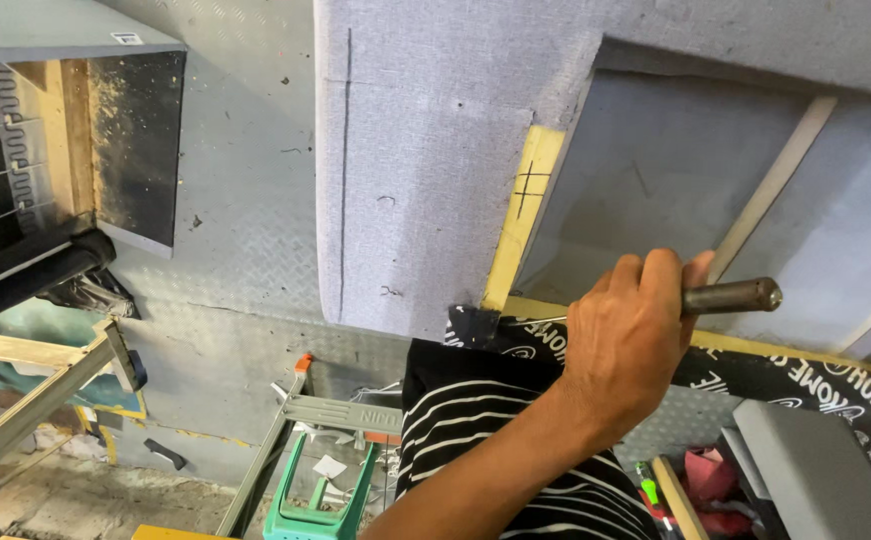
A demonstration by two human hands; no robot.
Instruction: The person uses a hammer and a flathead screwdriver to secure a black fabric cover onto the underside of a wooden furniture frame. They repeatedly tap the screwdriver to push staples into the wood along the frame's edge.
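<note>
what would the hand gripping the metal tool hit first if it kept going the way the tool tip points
Probably the black fabric corner at the foot of the yellow wood strip; the right hand aims the metal tool leftward there.

A grey metal floor with a raised diamond tread (246, 230) lies below, scuffed and dusty; a green plastic stool (316, 500) (perhaps a step) stands lower down in daylight.

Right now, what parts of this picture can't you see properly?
Head view only:
- Tool: just the dark metal butt end shows; the hand closed around it hides the rest, so its kind stays unclear.
- Other hand: nowhere in view.
- Grey upholstered frame: cut off by the top and right edges.
- Black printed cloth strip: partly hidden behind the hand.
- Green plastic stool: cut off by the bottom edge.
</note>
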